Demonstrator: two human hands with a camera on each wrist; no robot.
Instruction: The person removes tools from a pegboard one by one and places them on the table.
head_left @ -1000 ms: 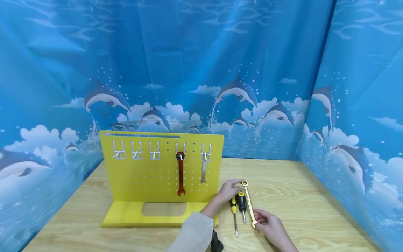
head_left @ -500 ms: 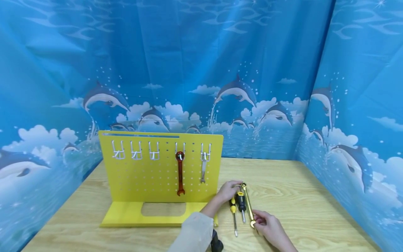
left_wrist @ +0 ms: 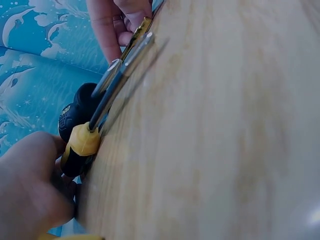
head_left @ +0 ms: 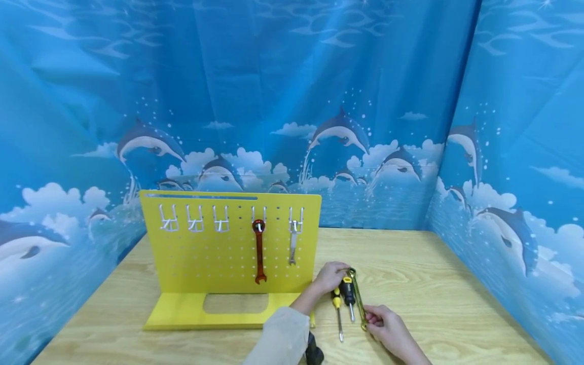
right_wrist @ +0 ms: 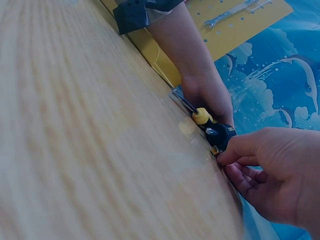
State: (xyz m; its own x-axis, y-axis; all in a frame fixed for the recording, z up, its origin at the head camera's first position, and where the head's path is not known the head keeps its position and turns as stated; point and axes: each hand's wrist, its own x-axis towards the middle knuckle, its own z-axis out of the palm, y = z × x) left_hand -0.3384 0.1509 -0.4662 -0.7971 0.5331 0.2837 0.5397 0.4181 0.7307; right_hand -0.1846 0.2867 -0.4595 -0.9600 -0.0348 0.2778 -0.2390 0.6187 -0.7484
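Note:
A gold combination wrench (head_left: 358,294) lies on the table, turned partly on its edge. My right hand (head_left: 388,329) pinches its near, open-jaw end between thumb and fingers. At the far ring end, the fingertips of my left hand (head_left: 330,277) hold the wrench; in the left wrist view those fingertips are hidden behind the handles. Left of the wrench lie two screwdrivers with black and yellow handles: a stubby thick one (head_left: 348,291) beside it and a longer, slimmer one (head_left: 337,304). My left hand reaches over past the handle ends of both.
Left of the tools stands a yellow pegboard (head_left: 205,263) with white double hooks (head_left: 195,223). A red-brown wrench (head_left: 259,253) and a smaller silver wrench (head_left: 293,248) hang from it. A dolphin-print curtain (head_left: 274,101) surrounds the wooden table (head_left: 401,263).
The gold wrench has rolled from lying flat onto its edge, and its ring end has come slightly nearer. Both hands stay at its ends. The head view has shifted slightly.

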